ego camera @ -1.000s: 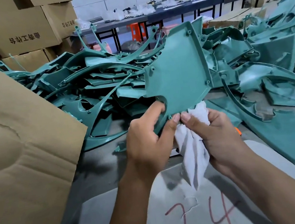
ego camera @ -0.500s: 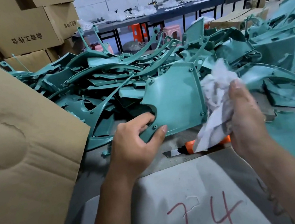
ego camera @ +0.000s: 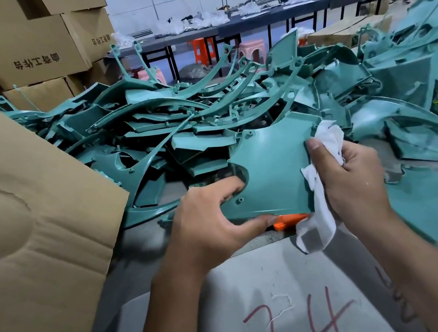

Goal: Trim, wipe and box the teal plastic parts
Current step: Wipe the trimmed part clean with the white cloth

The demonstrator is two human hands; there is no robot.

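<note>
Left hand [ego camera: 210, 222] is gripping the teal panel [ego camera: 273, 168] while the right hand [ego camera: 353, 178] is clutching a white rag [ego camera: 325, 148] against it. Red "34" [ego camera: 305, 325] is showing on the grey sheet [ego camera: 181, 331] below.

Parts pile [ego camera: 203, 116] behind held part [ego camera: 272, 162]; cardboard flap [ego camera: 17, 214] left, boxes [ego camera: 27, 50] behind.

Teal part [ego camera: 273, 168] smooth satin plastic, rag [ego camera: 319, 198] soft crumpled white cloth, box flap [ego camera: 19, 228] matt brown corrugated cardboard (dented), orange tool [ego camera: 289, 219] glossy plastic.
</note>
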